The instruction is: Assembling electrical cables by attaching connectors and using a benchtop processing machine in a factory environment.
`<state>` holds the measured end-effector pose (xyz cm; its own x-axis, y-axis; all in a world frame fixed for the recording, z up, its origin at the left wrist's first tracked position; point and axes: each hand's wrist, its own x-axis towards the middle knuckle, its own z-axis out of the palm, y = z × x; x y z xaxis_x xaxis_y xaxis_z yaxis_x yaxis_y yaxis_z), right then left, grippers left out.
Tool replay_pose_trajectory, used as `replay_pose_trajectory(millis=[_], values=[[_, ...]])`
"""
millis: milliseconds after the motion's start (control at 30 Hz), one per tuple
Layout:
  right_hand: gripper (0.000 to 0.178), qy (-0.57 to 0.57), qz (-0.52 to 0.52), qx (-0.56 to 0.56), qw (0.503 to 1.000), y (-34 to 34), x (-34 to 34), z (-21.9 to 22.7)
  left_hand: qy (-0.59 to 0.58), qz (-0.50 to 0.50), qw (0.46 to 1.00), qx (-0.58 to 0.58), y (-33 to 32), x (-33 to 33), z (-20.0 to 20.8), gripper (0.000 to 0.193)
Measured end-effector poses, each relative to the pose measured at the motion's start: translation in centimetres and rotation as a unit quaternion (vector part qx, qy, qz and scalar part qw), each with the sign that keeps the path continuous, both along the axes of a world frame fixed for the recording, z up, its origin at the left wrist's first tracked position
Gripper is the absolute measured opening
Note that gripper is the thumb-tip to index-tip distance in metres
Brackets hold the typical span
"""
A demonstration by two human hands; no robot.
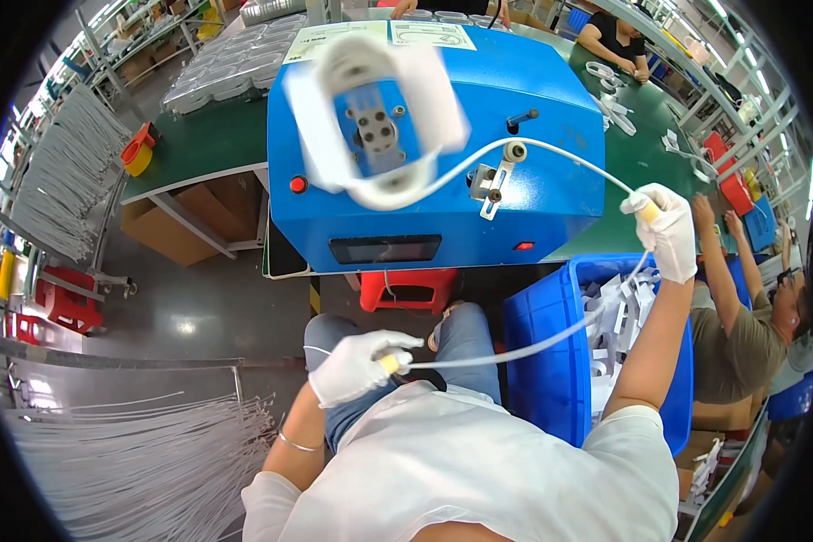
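White gloves with yellowish patches cover both my hands. My right hand (667, 233), at the right of the blue machine (533, 217), is closed around a white cable (551, 144). From that hand the cable runs left over a small guide roller (515, 152) to a white winding frame (434, 99), blurred by motion, on the machine's front. Another stretch of cable sags from beneath my right hand to my left hand (357, 369), above my lap. My left thumb and fingers pinch it there.
A blue bin (542, 361) of white pieces stands beside my right leg. Many white cables (144, 470) hang on a rack at lower left. A red stool (408, 289) is under the machine. Clear plastic trays (235, 63) lie on the green table (181, 154). Other people sit at right.
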<state>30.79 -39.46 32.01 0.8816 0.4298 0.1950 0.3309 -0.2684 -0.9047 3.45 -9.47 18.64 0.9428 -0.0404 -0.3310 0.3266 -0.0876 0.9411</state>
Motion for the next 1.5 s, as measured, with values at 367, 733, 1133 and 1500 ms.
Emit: replay_pose_trajectory(millis=[367, 733, 1133, 1500], values=[[0.028, 0.139, 0.087, 0.011, 0.986, 6.6, -4.5, 1.0, -0.056, -0.039, 0.986, 0.153, -1.6, -0.7, -8.0, 0.044], [0.031, 0.149, 0.083, 0.050, 0.984, 5.7, -5.5, -0.2, -0.022, -0.093, 0.986, 0.135, -2.2, 0.4, -7.9, 0.026], [0.025, 0.089, 0.077, 0.064, 0.991, 8.9, -6.4, 1.4, -0.224, -0.250, 0.908, 0.252, -1.9, 7.3, 4.9, 0.032], [0.011, -0.585, 0.014, -0.116, 0.802, 15.8, 3.4, 6.1, -0.394, 0.026, 0.846, 0.358, 7.2, 10.5, 24.5, 0.019]])
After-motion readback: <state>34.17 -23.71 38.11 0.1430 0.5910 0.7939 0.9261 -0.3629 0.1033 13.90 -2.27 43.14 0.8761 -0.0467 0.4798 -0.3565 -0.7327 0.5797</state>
